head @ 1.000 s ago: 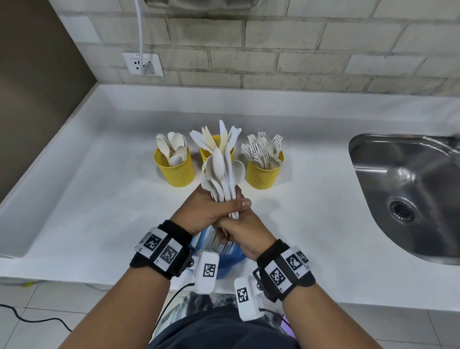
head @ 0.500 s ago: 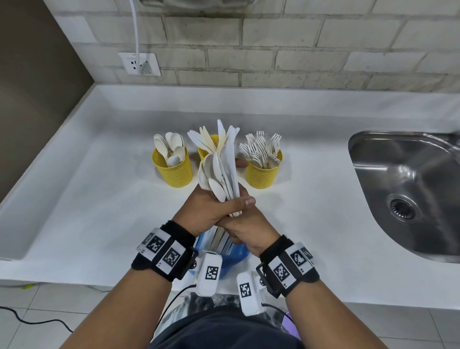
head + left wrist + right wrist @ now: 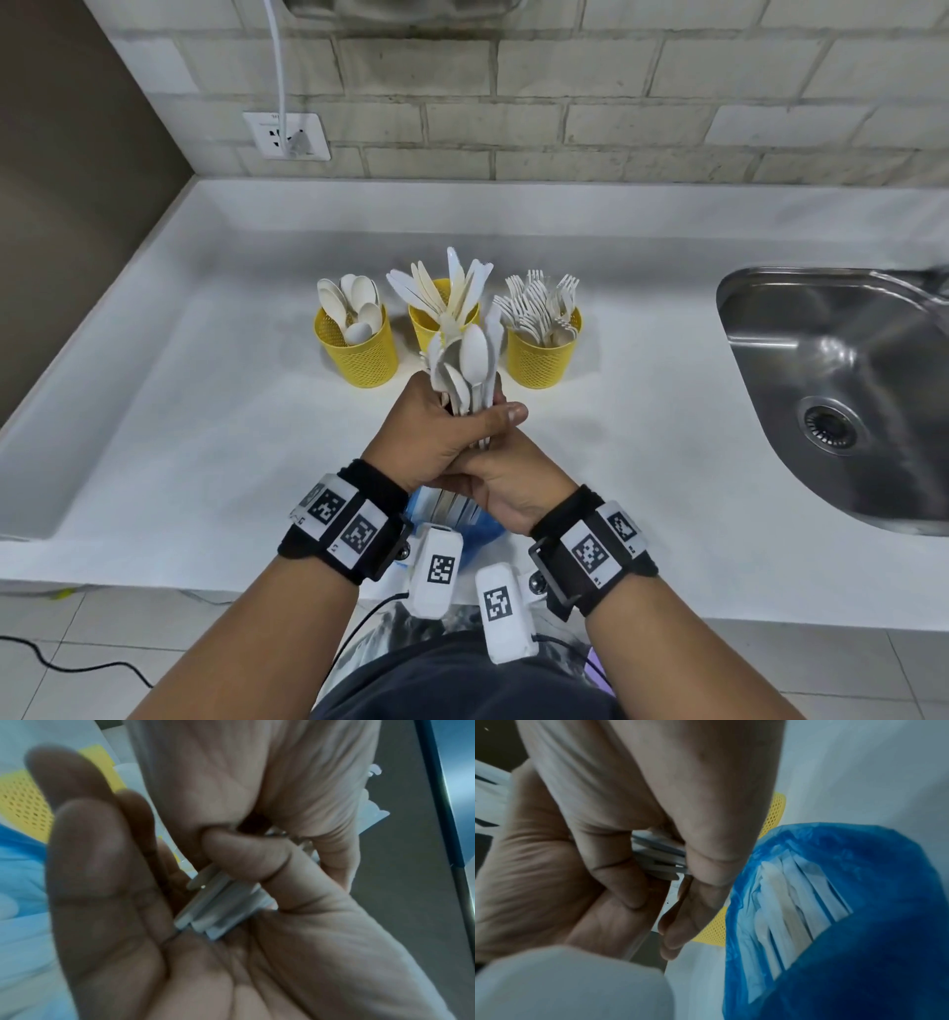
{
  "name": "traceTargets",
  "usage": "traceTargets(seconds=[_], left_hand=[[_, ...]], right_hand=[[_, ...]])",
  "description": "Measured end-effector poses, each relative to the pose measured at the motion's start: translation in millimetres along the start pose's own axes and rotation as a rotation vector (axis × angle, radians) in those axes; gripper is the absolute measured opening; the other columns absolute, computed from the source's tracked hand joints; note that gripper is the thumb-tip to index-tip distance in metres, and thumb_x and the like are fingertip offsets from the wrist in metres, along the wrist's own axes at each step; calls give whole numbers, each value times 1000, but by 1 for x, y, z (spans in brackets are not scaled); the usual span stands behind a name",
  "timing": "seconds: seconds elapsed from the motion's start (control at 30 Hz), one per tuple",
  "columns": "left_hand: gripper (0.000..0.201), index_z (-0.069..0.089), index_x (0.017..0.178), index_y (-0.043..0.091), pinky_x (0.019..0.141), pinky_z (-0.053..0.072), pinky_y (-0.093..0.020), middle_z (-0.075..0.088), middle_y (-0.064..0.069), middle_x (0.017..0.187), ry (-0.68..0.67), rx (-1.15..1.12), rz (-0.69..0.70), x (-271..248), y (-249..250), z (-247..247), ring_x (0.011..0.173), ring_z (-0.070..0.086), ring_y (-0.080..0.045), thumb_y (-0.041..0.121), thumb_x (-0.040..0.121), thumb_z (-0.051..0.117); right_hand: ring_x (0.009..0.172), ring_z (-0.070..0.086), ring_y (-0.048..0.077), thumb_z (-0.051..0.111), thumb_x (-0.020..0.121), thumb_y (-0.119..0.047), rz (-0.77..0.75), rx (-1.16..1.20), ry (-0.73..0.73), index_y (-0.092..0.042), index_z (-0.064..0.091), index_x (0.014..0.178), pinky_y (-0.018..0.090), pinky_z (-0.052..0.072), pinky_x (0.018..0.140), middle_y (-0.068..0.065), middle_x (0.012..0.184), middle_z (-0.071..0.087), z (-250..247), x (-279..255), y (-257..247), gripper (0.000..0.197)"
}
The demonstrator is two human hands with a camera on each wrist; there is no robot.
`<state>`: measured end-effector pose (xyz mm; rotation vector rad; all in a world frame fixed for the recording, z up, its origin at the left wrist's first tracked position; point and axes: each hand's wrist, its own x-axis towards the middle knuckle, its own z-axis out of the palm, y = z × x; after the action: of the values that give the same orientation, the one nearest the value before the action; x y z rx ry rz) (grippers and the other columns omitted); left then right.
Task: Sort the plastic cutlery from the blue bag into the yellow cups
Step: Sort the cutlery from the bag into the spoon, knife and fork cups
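Note:
Both hands hold one upright bundle of white plastic cutlery (image 3: 470, 362), mostly spoons, just in front of the cups. My left hand (image 3: 447, 429) grips the handles high up, thumb across the front. My right hand (image 3: 513, 475) grips them lower, touching the left. The handle ends (image 3: 216, 914) show over my left palm. Under the hands lies the blue bag (image 3: 480, 529), with more white cutlery (image 3: 790, 914) inside the blue bag (image 3: 847, 874). Three yellow mesh cups stand in a row: spoons (image 3: 359, 349), knives (image 3: 426, 321), forks (image 3: 542, 357).
The white counter (image 3: 205, 411) runs left to a raised edge and back to a brick wall with a socket (image 3: 287, 136) and a cable. A steel sink (image 3: 842, 390) is set in at the right. The counter's front edge is just below my wrists.
Both hands have stayed in place over the bag. The pieces in the bundle have shifted a little against each other, and the spoon bowls now sit closer together.

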<state>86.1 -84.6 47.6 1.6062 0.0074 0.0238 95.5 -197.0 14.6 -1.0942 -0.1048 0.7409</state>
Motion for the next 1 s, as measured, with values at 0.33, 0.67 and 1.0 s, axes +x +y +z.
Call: traceTargets(seconds=[0.33, 0.67, 1.0], left_hand=[[25, 65, 106, -7, 74, 57, -27, 72, -2, 79, 29, -101, -8, 3, -4, -3, 77, 68, -14, -4, 85, 77], [18, 77, 98, 20, 88, 59, -32, 80, -3, 100, 72, -95, -11, -4, -13, 7, 97, 75, -16, 15, 81, 81], [17, 75, 98, 16, 82, 57, -31, 79, 2, 88, 57, -6, 23, -4, -2, -6, 87, 74, -16, 24, 83, 77]], right_hand=[[107, 70, 24, 34, 85, 23, 75, 267, -13, -4, 66, 120, 39, 61, 87, 17, 120, 71, -8, -3, -7, 54], [105, 67, 29, 30, 75, 24, 53, 223, 125, 11, 59, 119, 36, 62, 78, 28, 123, 67, -7, 1, -8, 54], [117, 65, 26, 56, 70, 4, -262, -235, 187, -28, 68, 115, 48, 54, 101, -2, 119, 70, -43, -18, -52, 56]])
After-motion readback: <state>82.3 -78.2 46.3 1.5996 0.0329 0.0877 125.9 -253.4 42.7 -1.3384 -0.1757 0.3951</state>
